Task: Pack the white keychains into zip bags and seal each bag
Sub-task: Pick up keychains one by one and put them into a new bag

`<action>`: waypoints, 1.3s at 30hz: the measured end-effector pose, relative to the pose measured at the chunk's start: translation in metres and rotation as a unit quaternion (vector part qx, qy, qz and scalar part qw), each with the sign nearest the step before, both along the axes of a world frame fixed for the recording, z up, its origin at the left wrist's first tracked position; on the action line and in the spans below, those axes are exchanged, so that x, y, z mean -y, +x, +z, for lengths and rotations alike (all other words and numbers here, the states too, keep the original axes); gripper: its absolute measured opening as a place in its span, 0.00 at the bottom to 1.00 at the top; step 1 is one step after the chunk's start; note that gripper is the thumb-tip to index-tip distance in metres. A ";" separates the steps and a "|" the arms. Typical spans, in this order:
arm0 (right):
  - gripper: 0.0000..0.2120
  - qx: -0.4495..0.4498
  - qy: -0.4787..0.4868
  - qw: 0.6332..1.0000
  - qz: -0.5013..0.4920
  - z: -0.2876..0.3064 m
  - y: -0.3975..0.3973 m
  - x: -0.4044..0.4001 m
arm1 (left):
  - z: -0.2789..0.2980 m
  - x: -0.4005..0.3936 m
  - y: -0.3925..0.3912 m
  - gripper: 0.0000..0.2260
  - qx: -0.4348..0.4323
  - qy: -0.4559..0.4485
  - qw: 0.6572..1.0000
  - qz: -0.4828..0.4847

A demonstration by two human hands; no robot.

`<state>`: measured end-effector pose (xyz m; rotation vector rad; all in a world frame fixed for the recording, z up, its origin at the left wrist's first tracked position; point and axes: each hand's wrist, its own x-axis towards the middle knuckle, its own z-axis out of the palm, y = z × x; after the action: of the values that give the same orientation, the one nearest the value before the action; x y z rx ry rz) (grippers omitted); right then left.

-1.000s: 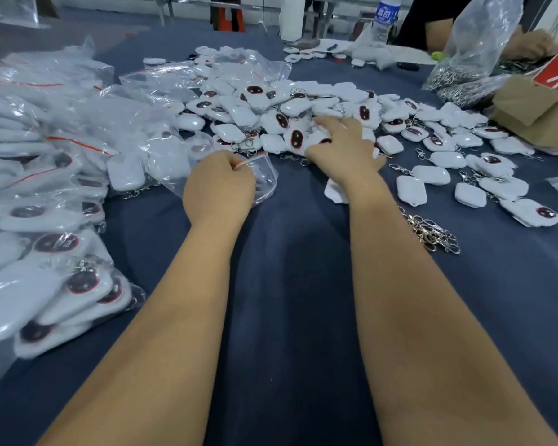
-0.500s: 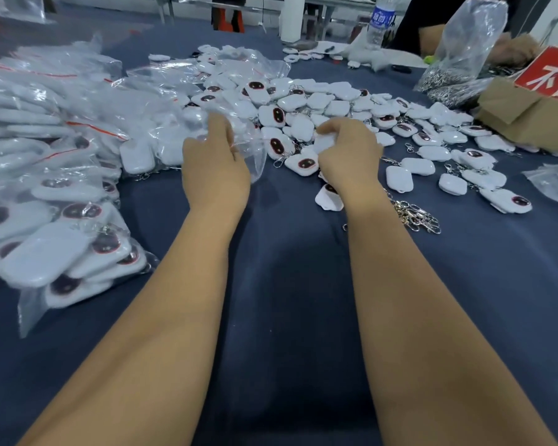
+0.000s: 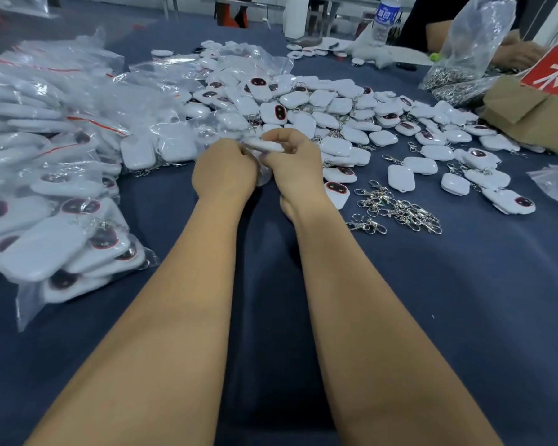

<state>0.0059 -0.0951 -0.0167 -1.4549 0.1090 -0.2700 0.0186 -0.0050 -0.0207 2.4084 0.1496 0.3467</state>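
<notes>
My left hand (image 3: pixel 224 167) and my right hand (image 3: pixel 292 160) meet just in front of the loose pile of white keychains (image 3: pixel 329 107). A white keychain (image 3: pixel 266 144) lies blurred between them, pinched by my right hand at its top. My left hand grips a small clear zip bag (image 3: pixel 261 175), of which only a bit shows between the hands. Filled zip bags (image 3: pixel 62 175) with red seal strips lie heaped on the left.
A heap of metal clasps (image 3: pixel 400 209) lies right of my right wrist. At the far right stand a cardboard box (image 3: pixel 529 114), a clear bag of metal rings (image 3: pixel 464 56) and a water bottle (image 3: pixel 384 20). Another person's arm (image 3: pixel 445 33) works there. Dark blue cloth (image 3: pixel 464 300) covers the table.
My right hand picked a keychain out of the pile and drew it back toward me. My left hand brought the bag right, so both hands now meet.
</notes>
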 end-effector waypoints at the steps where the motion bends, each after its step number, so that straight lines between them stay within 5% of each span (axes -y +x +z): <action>1: 0.19 0.014 -0.024 1.000 -0.009 -0.001 0.000 0.003 | 0.000 0.002 -0.001 0.08 0.005 -0.006 1.000 0.005; 8: 0.23 -0.013 -0.006 1.000 -0.011 0.003 -0.003 0.016 | -0.001 -0.007 -0.005 0.12 0.001 -0.182 0.983 0.001; 12: 0.18 -0.016 0.026 1.000 0.005 0.004 -0.007 0.015 | 0.002 -0.005 -0.011 0.17 -0.002 -0.195 0.981 -0.009; 16: 0.18 -0.002 -0.006 1.000 -0.004 0.003 -0.010 0.012 | 0.003 -0.005 -0.013 0.11 -0.004 -0.230 0.972 -0.039; 20: 0.23 -0.016 0.049 0.999 -0.009 0.002 -0.010 0.013 | 0.000 -0.006 -0.013 0.11 0.011 -0.227 0.971 -0.079; 26: 0.15 -0.014 0.096 0.995 -0.017 0.003 -0.009 0.015 | -0.001 -0.010 -0.009 0.04 0.002 -0.235 0.965 -0.112; 30: 0.14 -0.016 0.077 0.997 0.006 0.003 -0.008 0.013 | -0.002 -0.010 -0.009 0.14 -0.014 -0.208 0.972 -0.110; 33: 0.15 -0.022 0.076 0.997 0.016 0.003 -0.009 0.014 | 0.000 -0.009 -0.010 0.07 -0.008 -0.190 0.976 -0.109; 39: 0.16 -0.031 0.065 0.997 0.032 0.005 -0.010 0.012 | -0.002 -0.007 -0.009 0.13 -0.012 -0.117 0.987 -0.109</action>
<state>-0.0039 -0.1074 -0.0121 -1.3355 0.1271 -0.1631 0.0097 0.0020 -0.0227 2.1702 -0.0601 0.1874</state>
